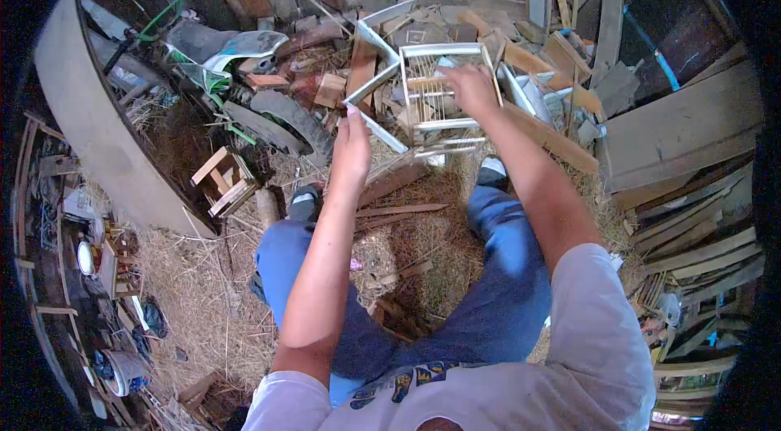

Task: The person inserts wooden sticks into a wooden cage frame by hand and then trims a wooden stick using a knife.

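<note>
A white wooden frame (449, 123) with thin bars across it stands among the scrap wood at the upper middle. My right hand (473, 89) is at its upper right part, fingers bent around a small light wooden piece (428, 83). My left hand (352, 138) is closed at the lower end of a white angled strip (382, 132), left of the frame. Another white strip (377, 39) runs up behind it. The fingertips of my left hand are small and partly hidden.
A motorbike (236, 48) with green parts leans at the upper left beside a large curved board (114, 122). A small wooden stool-like piece (224, 180) lies on the straw. Long boards (691, 134) are stacked at the right, and a bucket (128, 372) stands lower left.
</note>
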{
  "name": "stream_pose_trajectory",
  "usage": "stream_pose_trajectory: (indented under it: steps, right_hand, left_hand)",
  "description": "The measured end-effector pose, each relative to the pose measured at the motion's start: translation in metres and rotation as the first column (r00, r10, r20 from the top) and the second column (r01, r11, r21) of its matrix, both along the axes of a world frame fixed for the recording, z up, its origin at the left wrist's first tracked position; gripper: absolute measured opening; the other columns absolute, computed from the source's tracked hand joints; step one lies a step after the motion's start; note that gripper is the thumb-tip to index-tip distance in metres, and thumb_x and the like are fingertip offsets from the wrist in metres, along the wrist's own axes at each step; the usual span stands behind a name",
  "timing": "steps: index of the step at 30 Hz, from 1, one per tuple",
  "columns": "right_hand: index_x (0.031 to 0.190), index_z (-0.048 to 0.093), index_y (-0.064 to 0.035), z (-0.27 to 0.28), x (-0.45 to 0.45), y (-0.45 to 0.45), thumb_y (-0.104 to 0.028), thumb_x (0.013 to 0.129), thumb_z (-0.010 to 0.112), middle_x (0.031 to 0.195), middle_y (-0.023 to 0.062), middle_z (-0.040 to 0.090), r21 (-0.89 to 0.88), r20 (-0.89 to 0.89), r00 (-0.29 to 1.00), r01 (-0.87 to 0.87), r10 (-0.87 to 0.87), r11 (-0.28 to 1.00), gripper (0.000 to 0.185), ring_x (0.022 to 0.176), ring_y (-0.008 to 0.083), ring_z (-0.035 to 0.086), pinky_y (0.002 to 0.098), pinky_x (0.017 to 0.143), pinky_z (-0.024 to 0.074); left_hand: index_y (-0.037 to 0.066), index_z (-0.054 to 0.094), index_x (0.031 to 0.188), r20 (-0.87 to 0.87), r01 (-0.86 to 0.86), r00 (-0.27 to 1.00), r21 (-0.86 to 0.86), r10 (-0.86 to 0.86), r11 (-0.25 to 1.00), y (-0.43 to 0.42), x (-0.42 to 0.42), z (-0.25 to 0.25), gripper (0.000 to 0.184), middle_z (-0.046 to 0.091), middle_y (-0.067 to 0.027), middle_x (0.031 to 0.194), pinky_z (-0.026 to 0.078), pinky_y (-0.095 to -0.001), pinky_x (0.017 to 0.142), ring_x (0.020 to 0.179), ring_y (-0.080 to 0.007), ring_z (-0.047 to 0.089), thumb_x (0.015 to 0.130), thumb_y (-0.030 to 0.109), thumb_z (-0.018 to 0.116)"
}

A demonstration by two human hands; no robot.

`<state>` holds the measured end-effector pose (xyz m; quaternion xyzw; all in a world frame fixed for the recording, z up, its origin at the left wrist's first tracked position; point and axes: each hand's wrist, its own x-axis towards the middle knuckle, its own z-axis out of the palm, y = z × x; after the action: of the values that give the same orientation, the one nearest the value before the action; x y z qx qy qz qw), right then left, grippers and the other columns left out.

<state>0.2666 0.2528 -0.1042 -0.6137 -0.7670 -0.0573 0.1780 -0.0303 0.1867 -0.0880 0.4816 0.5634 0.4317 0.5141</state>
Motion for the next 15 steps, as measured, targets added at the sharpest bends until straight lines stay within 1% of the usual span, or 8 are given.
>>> stream_pose_trajectory:
  steps: [1, 3, 5, 7, 11, 12, 13, 15]
  right_hand:
    - [0.124, 0.067, -0.0231, -0.004, 0.004, 0.005, -0.010, 0.087, 0.059, 0.107, 0.0088, 0.072, 0.048, 0.020, 1.000, 0.000, -0.001, 0.999, 0.040, 0.104, 0.0305, 0.062, 0.0491, 0.094, 0.0396]
    - [0.125, 0.067, -0.0235, -0.010, 0.008, 0.013, -0.009, 0.087, 0.059, 0.106, 0.0088, 0.072, 0.035, 0.010, 1.000, 0.025, -0.026, 0.999, 0.041, 0.106, 0.0305, 0.062, 0.0497, 0.095, 0.0392]
    - [0.125, 0.067, -0.0238, -0.013, 0.010, 0.023, -0.008, 0.087, 0.058, 0.105, 0.0089, 0.072, 0.030, -0.003, 0.999, 0.049, -0.049, 0.998, 0.043, 0.107, 0.0306, 0.062, 0.0502, 0.096, 0.0389]
    - [0.121, 0.070, -0.0211, -0.023, 0.013, 0.036, -0.006, 0.083, 0.064, 0.095, 0.0058, 0.072, 0.115, 0.119, 0.993, 0.010, -0.024, 0.993, 0.042, 0.093, 0.0266, 0.063, 0.0428, 0.087, 0.0395]
    - [0.120, 0.070, -0.0207, -0.031, 0.012, 0.048, -0.003, 0.082, 0.063, 0.098, 0.0079, 0.072, 0.008, 0.119, 0.990, 0.072, -0.072, 0.997, 0.043, 0.102, 0.0267, 0.063, 0.0451, 0.090, 0.0433]
    - [0.121, 0.069, -0.0215, -0.032, 0.015, 0.050, -0.004, 0.082, 0.061, 0.098, 0.0119, 0.072, 0.024, 0.160, 0.985, 0.055, -0.058, 0.998, 0.043, 0.101, 0.0288, 0.064, 0.0466, 0.090, 0.0457]
    - [0.121, 0.069, -0.0215, -0.034, 0.017, 0.054, -0.004, 0.082, 0.061, 0.098, 0.0119, 0.072, 0.015, 0.158, 0.986, 0.053, -0.055, 0.998, 0.043, 0.101, 0.0288, 0.064, 0.0466, 0.090, 0.0457]
    - [0.121, 0.069, -0.0217, -0.038, 0.019, 0.063, -0.005, 0.083, 0.058, 0.097, 0.0157, 0.071, -0.091, 0.225, 0.967, 0.147, -0.124, 0.985, 0.042, 0.096, 0.0317, 0.066, 0.0468, 0.088, 0.0468]
  left_hand:
    - [-0.009, 0.054, 0.124, -0.037, 0.024, 0.999, -0.003, -0.024, 1.000, 0.004, 0.004, 0.000, 0.072, 0.063, -0.0223, 0.116, 0.045, -0.0394, 0.096, 0.108, -0.0285, 0.061, 0.104, 0.056, 0.030]
    - [-0.008, 0.055, 0.122, -0.024, 0.039, 0.999, 0.003, -0.038, 0.999, 0.013, 0.010, 0.002, 0.071, 0.064, -0.0219, 0.116, 0.044, -0.0387, 0.096, 0.108, -0.0292, 0.062, 0.104, 0.056, 0.030]
    - [-0.008, 0.057, 0.117, -0.088, 0.081, 0.993, -0.011, -0.082, 0.997, 0.023, 0.011, 0.008, 0.071, 0.065, -0.0205, 0.113, 0.044, -0.0377, 0.095, 0.104, -0.0302, 0.062, 0.104, 0.056, 0.031]
    - [-0.007, 0.059, 0.114, -0.126, 0.080, 0.989, -0.004, -0.080, 0.997, 0.038, 0.010, -0.003, 0.070, 0.065, -0.0195, 0.109, 0.044, -0.0370, 0.094, 0.102, -0.0292, 0.062, 0.104, 0.056, 0.031]
    - [-0.005, 0.063, 0.106, -0.182, 0.072, 0.982, 0.068, -0.058, 0.995, 0.060, 0.008, -0.005, 0.069, 0.065, -0.0175, 0.098, 0.045, -0.0358, 0.090, 0.092, -0.0265, 0.060, 0.104, 0.056, 0.030]
    - [-0.005, 0.063, 0.106, -0.183, 0.071, 0.981, 0.059, -0.059, 0.996, 0.063, 0.007, -0.001, 0.069, 0.065, -0.0175, 0.098, 0.045, -0.0358, 0.090, 0.092, -0.0265, 0.060, 0.104, 0.056, 0.030]
    - [-0.004, 0.063, 0.106, -0.185, 0.075, 0.981, 0.062, -0.063, 0.995, 0.068, 0.005, 0.002, 0.069, 0.065, -0.0173, 0.097, 0.046, -0.0360, 0.087, 0.090, -0.0258, 0.060, 0.104, 0.057, 0.030]
    - [-0.003, 0.063, 0.105, -0.190, 0.079, 0.980, 0.058, -0.067, 0.995, 0.075, 0.003, 0.009, 0.069, 0.065, -0.0170, 0.096, 0.046, -0.0362, 0.084, 0.088, -0.0252, 0.060, 0.104, 0.057, 0.030]
